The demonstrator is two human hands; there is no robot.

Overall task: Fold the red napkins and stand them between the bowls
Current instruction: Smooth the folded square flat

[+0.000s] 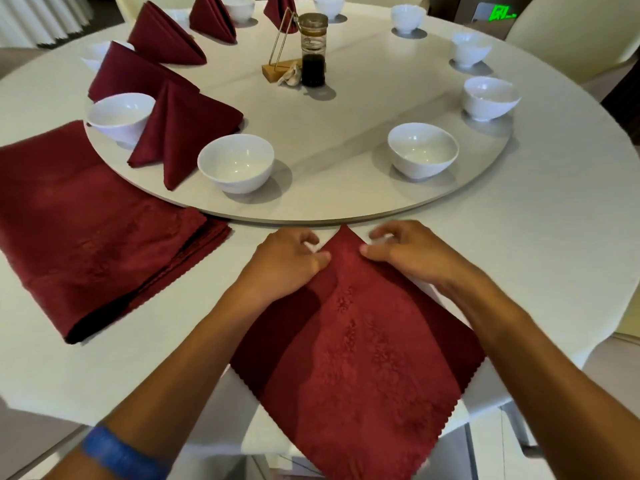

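L hand (289, 259) & R hand (403, 249) pinch napkin (360, 344) edges by its far corner, cloth between both.

A round white counter (554, 237) fills most of the view, with a raised round turntable (346, 109) on it. Pale cream chairs (568, 39) stand around the far side and right. At top left hangs a white pleated cloth (38, 19). A green lit sign (503, 12) glows at top right. Soft light gives faint shadows and a sheen on the turntable.
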